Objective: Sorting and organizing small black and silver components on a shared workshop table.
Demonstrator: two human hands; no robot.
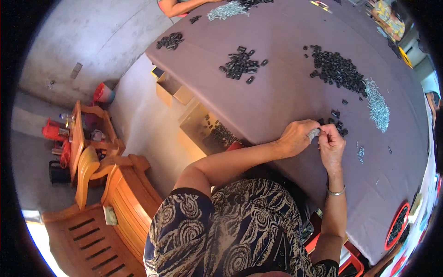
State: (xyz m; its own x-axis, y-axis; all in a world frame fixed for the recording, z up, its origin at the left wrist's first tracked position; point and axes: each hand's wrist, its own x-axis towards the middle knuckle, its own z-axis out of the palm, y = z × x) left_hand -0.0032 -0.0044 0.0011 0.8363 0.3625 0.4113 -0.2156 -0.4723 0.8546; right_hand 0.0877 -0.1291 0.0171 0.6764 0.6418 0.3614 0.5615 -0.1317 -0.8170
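Note:
My left hand [296, 137] and my right hand [332, 144] meet over the near edge of the cloth-covered table [286, 87]. The fingers of both are pinched together at one spot. A small greyish piece [314, 134] shows between them, too small to name; whatever else they hold is hidden. Just beyond my right hand lie several loose small black parts [340, 125]. To its right is a little scatter of tiny silvery pieces [361, 155]. Farther off, a big heap of black parts [337, 69] touches a heap of thin silvery pieces [378, 108].
More black parts lie in a pile [242, 63] and a smaller one [170, 41]. Another person's arm [180, 7] rests at the far edge. A red-rimmed tray [398, 225] holds black parts. Left below the table stand an open cardboard box [189, 121] and a wooden bench [131, 187].

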